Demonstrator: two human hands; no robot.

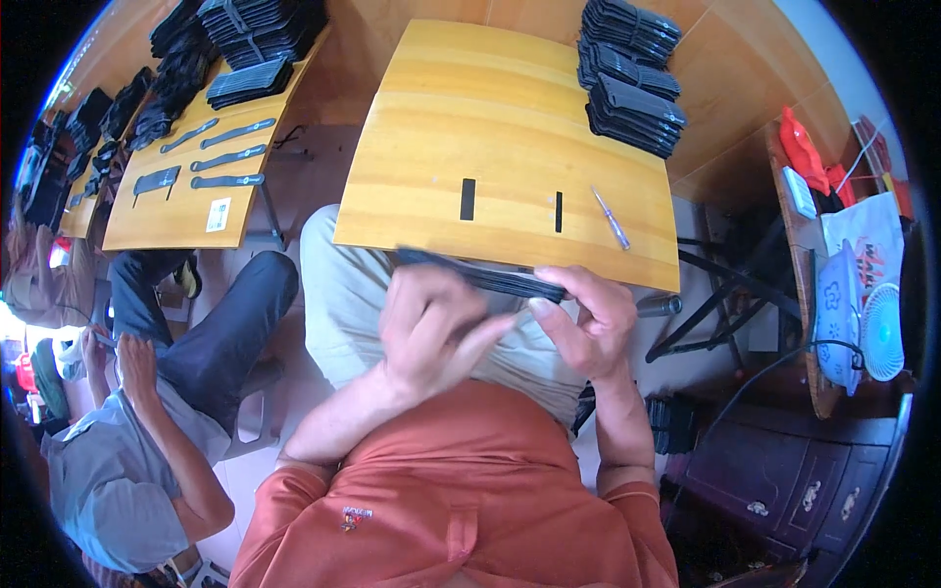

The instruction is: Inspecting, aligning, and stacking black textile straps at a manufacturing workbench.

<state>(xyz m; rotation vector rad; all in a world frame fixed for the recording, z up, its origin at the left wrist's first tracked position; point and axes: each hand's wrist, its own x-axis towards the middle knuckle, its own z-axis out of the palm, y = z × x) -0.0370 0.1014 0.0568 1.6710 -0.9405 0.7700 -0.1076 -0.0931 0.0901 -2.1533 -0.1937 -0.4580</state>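
A long, thin stack of flat black pieces (500, 280) is held in front of me, just over the near edge of the table. My right hand (593, 318) is closed on its right end, thumb below and fingers above. My left hand (426, 318) is at the stack's left part, its fingers smeared by motion, so its grip cannot be made out. On the yellow wooden table (421, 127) beyond lie a wide black strip (468, 200), a narrower black strip (559, 212) and a slim clear-and-purple pen-like tool (610, 218).
Piles of black flat pieces (635, 113) stand at the table's back right. To the left, another table (176, 227) carries black straps (230, 158) and dark bundles, with a seated person (137, 461) before it. At right, a side table holds a small blue fan (882, 331).
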